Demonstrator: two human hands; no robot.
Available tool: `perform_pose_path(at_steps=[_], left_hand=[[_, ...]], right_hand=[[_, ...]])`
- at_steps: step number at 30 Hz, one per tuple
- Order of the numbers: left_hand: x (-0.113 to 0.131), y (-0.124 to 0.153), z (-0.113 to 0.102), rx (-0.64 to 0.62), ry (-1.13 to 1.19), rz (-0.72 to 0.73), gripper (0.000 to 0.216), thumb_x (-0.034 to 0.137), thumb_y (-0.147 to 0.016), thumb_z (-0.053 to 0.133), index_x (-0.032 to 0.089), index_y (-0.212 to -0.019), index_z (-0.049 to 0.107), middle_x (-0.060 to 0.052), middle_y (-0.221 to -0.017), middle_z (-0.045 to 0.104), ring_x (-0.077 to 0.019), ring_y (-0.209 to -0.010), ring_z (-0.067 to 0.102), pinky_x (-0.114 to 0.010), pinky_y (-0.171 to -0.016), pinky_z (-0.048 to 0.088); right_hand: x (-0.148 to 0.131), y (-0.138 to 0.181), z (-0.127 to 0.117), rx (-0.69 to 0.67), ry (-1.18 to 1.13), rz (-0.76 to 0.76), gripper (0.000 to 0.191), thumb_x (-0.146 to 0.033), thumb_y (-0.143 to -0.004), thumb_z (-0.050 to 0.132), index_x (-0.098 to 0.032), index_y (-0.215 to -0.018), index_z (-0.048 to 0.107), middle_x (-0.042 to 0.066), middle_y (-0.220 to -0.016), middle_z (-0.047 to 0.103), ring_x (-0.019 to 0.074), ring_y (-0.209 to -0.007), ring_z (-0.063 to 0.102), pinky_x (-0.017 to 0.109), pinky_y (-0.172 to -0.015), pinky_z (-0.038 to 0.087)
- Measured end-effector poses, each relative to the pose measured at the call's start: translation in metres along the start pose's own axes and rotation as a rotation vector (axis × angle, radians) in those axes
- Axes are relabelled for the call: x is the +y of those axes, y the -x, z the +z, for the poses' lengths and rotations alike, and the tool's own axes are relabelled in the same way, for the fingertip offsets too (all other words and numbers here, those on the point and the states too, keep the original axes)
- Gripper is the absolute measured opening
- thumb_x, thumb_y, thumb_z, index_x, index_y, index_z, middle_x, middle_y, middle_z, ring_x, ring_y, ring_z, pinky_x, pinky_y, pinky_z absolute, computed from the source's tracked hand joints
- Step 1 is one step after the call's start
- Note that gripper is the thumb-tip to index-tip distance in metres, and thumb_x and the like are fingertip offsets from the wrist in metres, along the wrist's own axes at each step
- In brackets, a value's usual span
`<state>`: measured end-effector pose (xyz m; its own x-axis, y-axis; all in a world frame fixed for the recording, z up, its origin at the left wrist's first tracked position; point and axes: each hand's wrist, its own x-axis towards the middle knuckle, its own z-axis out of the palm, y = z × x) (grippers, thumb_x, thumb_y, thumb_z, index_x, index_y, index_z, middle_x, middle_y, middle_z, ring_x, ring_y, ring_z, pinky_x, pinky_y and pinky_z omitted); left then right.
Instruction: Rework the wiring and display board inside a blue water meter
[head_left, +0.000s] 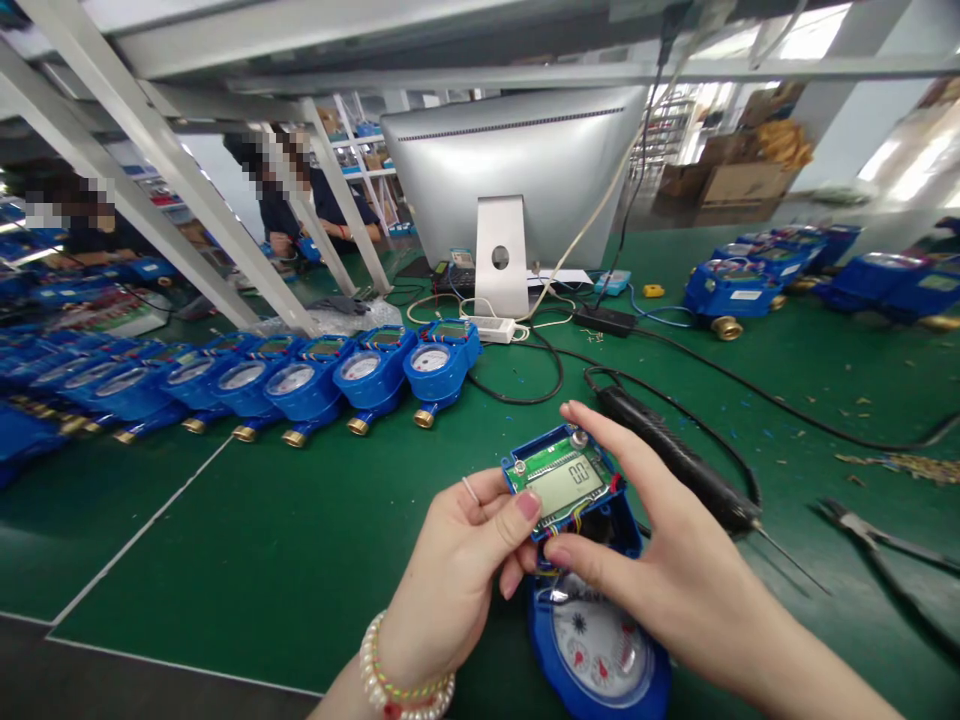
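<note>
A blue water meter [600, 640] with a round white dial lies in front of me at the bottom of the head view. Above its dial, a display module [566, 488] in a small blue case is tilted up, its LCD reading about 0.0 on a green circuit board. Thin coloured wires run along its lower edge. My left hand [457, 555] pinches the module's left side, thumb on the front. My right hand [667, 550] spans its right side, thumb at the lower edge and fingers at the upper corner. The undersides of both grips are hidden.
Several blue water meters [442, 365] stand in a row at left, more [731, 290] at back right. A black-handled electric screwdriver [675, 455] and pliers [862, 525] lie at right. A monitor [510, 170], cables and metal shelf posts stand behind. Two people sit across the bench.
</note>
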<state>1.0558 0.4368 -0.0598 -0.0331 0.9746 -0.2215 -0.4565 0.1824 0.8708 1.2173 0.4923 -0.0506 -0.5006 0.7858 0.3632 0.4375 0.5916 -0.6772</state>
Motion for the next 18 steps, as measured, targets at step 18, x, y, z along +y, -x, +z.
perform_pose_path(at_steps=[18], left_hand=[[0.000, -0.004, -0.002, -0.021, 0.048, -0.060, 0.025, 0.030, -0.079, 0.072, 0.012, -0.096, 0.071, 0.001, -0.059, 0.055, 0.0000, -0.042, 0.038, -0.009, -0.036, 0.026]], right_hand=[[0.010, -0.018, -0.004, -0.108, -0.033, -0.186, 0.063, -0.022, -0.068, 0.076, -0.021, -0.123, 0.045, 0.005, -0.120, 0.054, 0.0186, -0.111, 0.052, 0.029, -0.097, 0.046]])
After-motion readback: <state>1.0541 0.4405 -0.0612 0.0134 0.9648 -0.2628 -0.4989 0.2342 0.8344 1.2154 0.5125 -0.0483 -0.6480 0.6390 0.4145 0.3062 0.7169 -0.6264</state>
